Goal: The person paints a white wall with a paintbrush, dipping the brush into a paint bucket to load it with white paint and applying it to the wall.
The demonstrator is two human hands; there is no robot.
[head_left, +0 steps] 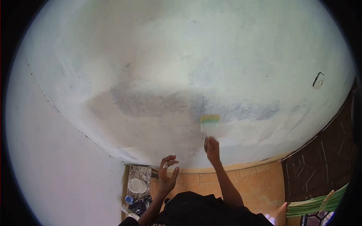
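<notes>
My right hand (212, 150) is closed around the handle of a wide paintbrush (209, 121). The brush has yellowish bristles, with a green band below them, and its lower part is smeared by motion. Its bristles point up and overlap the lower edge of a darker grey-blue patch on the pale wall (264, 56). To the left, my left hand (168, 174) is raised in front of the wall's lower part, fingers apart and lightly curled, holding nothing. Something pale, like a ring, shows on one of its fingers.
At lower left, a paint-spattered bench (145, 172) bears a white round container (137, 185). A blue cup (129, 199) is close below it. Orange floor tiles (256, 180) run along the wall. A dark panelled door (324, 150) and green curtain (320, 203) are at right.
</notes>
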